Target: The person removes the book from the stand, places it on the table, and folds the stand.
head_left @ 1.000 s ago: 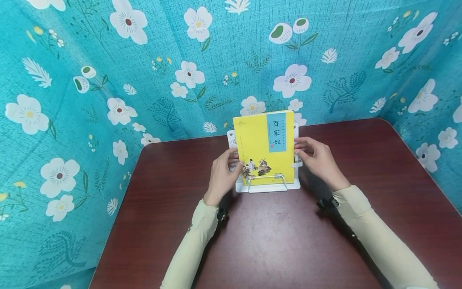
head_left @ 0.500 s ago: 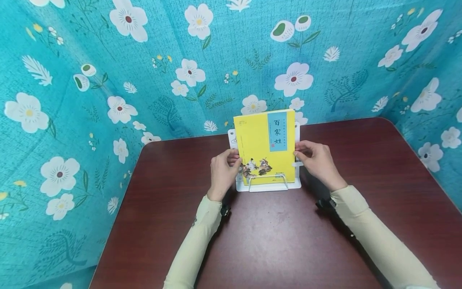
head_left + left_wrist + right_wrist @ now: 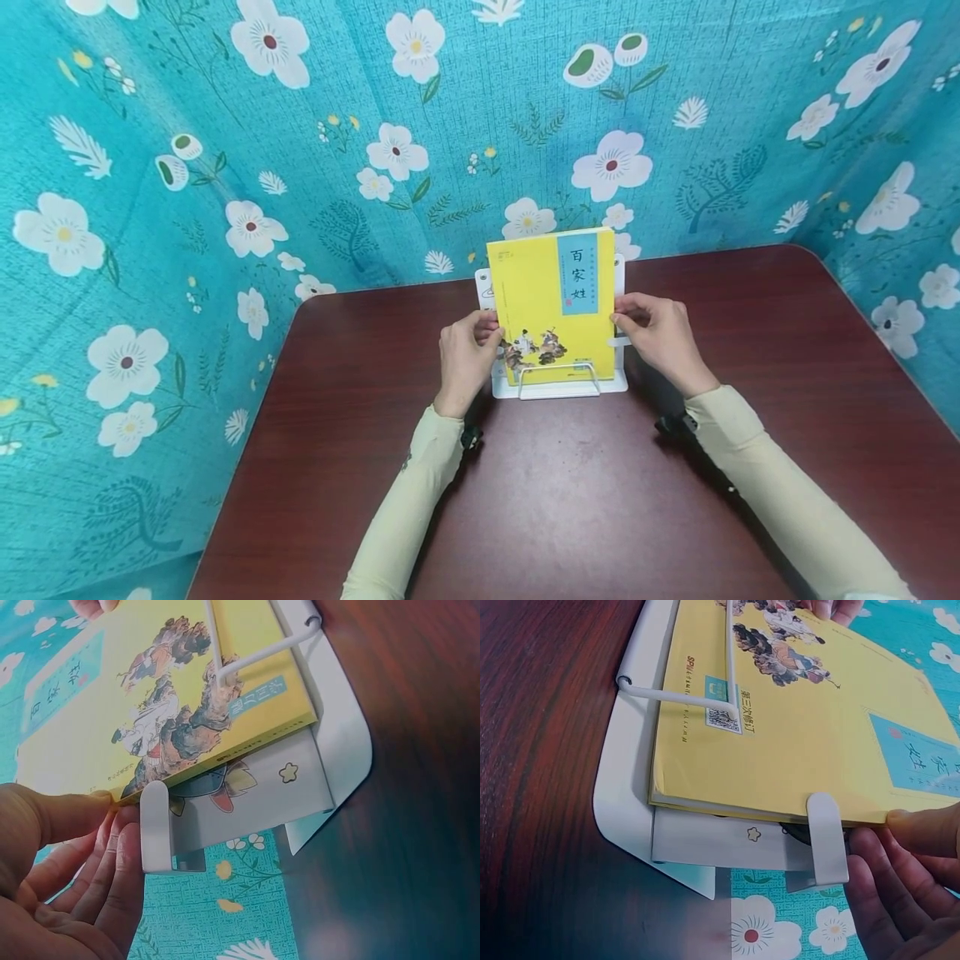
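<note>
A yellow book [image 3: 536, 283] with a blue title panel leans upright on a white book stand [image 3: 558, 389]. The stand's wire bracket [image 3: 558, 367] crosses the front of its lower cover. My left hand [image 3: 465, 354] pinches the book's left edge, thumb at the front corner of the edge and fingers behind, as the left wrist view shows. On the opposite edge, my right hand [image 3: 663, 337] pinches the book the same way. Beside the thumbs, a white side clip [image 3: 156, 829] and another side clip [image 3: 827, 840] stick out from the stand. The stand's back plate is mostly hidden behind the book.
The dark red wooden table [image 3: 562, 500] spreads around the stand, its rounded back corners near the cloth. A turquoise flowered curtain [image 3: 465, 108] hangs behind the table and along both sides. Black straps with small devices [image 3: 678, 423] sit at the wrists.
My left thumb has drawn in slightly to the book's edge, and my right thumb and fingers have closed on the other edge. The book stays on the stand, almost unmoved.
</note>
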`<state>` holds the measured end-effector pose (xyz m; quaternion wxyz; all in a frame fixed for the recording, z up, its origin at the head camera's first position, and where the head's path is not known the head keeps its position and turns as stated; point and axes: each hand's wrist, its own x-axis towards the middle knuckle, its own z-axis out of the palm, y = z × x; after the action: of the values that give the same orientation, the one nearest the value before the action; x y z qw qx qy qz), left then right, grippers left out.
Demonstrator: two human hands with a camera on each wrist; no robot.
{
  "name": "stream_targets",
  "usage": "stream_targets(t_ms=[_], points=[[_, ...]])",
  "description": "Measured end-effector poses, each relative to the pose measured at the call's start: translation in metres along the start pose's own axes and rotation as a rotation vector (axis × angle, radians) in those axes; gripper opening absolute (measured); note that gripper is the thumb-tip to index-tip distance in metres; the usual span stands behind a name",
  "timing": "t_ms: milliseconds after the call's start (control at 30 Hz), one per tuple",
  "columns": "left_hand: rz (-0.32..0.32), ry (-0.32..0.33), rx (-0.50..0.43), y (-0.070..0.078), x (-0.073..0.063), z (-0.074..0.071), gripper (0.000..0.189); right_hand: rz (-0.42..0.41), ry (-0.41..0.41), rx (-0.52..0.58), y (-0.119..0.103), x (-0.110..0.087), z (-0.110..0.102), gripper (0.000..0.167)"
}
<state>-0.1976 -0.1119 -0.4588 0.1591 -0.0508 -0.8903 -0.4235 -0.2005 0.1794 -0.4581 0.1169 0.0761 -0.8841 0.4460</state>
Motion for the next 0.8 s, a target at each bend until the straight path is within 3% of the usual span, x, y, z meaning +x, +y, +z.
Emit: stream_targets(t_ms=[800], points=[[0.012,0.023,-0.006,0.0050,0.0047,-0.0031,0.020,0.006,0.018,0.010,-0.0049,0.0063,-0.0012,0.026]])
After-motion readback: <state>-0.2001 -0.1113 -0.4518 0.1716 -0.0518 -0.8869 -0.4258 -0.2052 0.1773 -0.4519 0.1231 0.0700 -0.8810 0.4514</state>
